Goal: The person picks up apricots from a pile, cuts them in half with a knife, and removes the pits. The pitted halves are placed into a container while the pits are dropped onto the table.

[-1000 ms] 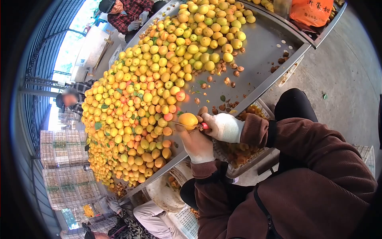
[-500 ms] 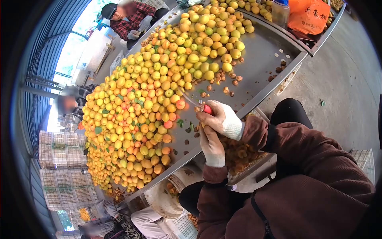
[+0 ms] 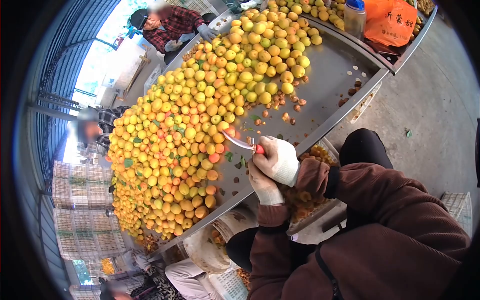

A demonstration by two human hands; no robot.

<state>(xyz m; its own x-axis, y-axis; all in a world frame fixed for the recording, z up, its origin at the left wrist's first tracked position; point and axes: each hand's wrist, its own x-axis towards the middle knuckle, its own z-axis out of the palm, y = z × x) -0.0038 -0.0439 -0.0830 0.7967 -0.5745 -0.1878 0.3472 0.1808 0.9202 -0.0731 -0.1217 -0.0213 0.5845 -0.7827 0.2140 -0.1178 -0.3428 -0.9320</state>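
Observation:
My right hand [image 3: 277,159], in a soiled white glove, is closed around the red handle [image 3: 259,149] of a knife. Its curved blade [image 3: 237,141] points left, toward the heap of yellow-orange apricots [image 3: 175,155]. My left hand [image 3: 265,185], gloved too, is pressed up against the underside of the right one. Its fingers are curled, and whatever they hold is hidden. Both hands are over the near edge of the metal table [image 3: 327,82]. Several brown pits [image 3: 285,116] and green leaves [image 3: 229,156] lie on the metal beyond them.
Below my hands stands a crate of cut fruit [image 3: 302,207], with a dirty white bucket [image 3: 202,252] to its left. An orange bag [image 3: 390,22] and a blue-lidded bottle [image 3: 355,20] are at upper right. Co-workers sit around the table; one's gloved hand [image 3: 206,33] reaches the heap. Crates [image 3: 85,185] are stacked at left.
My hands have drawn slightly closer together, and the knife blade shows more plainly. Brown bits seen by the blade earlier no longer show there. A co-worker's hand has moved out to the heap.

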